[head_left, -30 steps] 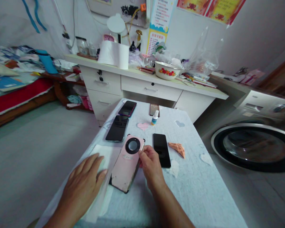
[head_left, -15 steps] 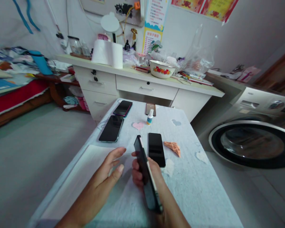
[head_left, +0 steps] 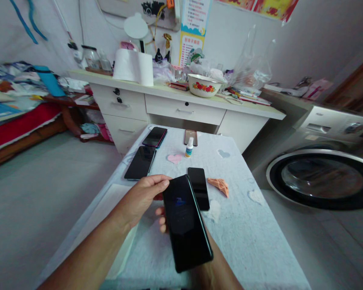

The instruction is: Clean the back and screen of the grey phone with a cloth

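Observation:
A black smartphone point(head_left: 187, 231) is held above the table, its screen facing me with a faint blue mark near the top. My right hand point(head_left: 161, 220) grips it from behind; the fingertips show at its left edge and the palm is hidden. Thumb and fingers of my left hand point(head_left: 142, 195) pinch its upper left corner. Just beyond it lies another black smartphone point(head_left: 199, 188), beside a crumpled orange cloth point(head_left: 219, 186). Farther back stands a small white spray bottle point(head_left: 189, 148) with a blue and yellow label.
Two dark phones, a nearer one point(head_left: 140, 163) and a farther one point(head_left: 155, 137), lie along the table's left edge. A brownish phone point(head_left: 191, 137) is behind the bottle. A white sheet point(head_left: 104, 207) lies under my left forearm. A washing machine point(head_left: 317, 133) stands at the right.
The held phone has turned from nearly edge-on to show its screen. My left hand has moved right and up and closed on the phone's corner. The view has shifted slightly.

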Demonstrator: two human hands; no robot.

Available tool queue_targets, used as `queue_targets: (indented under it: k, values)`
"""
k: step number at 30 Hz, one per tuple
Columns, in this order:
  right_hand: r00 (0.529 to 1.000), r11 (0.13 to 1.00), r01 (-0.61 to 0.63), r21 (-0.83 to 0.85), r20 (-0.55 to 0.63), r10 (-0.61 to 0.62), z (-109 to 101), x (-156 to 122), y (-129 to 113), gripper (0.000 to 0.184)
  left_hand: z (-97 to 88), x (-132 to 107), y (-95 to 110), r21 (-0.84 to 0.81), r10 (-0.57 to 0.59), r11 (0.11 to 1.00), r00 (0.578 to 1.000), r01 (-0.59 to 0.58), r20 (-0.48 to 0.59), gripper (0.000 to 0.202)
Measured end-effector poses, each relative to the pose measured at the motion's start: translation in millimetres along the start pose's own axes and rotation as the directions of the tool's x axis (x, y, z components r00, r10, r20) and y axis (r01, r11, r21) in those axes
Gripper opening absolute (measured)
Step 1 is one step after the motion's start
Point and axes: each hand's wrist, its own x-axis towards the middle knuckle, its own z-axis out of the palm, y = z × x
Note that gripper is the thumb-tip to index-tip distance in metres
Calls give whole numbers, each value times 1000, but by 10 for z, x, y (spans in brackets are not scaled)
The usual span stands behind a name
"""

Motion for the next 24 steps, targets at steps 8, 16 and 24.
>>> queue_targets:
  k: [8, 16, 24]
  values:
    - [974, 975, 216, -54, -62, -219, -19, -302, -38, 38, -140, 104, 46, 157, 70, 987, 977, -38, -203, 34]
    - [953, 959, 264, -100, -124, -275, -30, -270, 49, 52, 65, 136, -95, -213, 132, 959, 962, -185, -241, 36]
    - [932, 942, 304, -142, -163, -325, -16, -269, 59, 51, 315, 115, -369, -688, -123, 712, 990, 139, 72, 50]
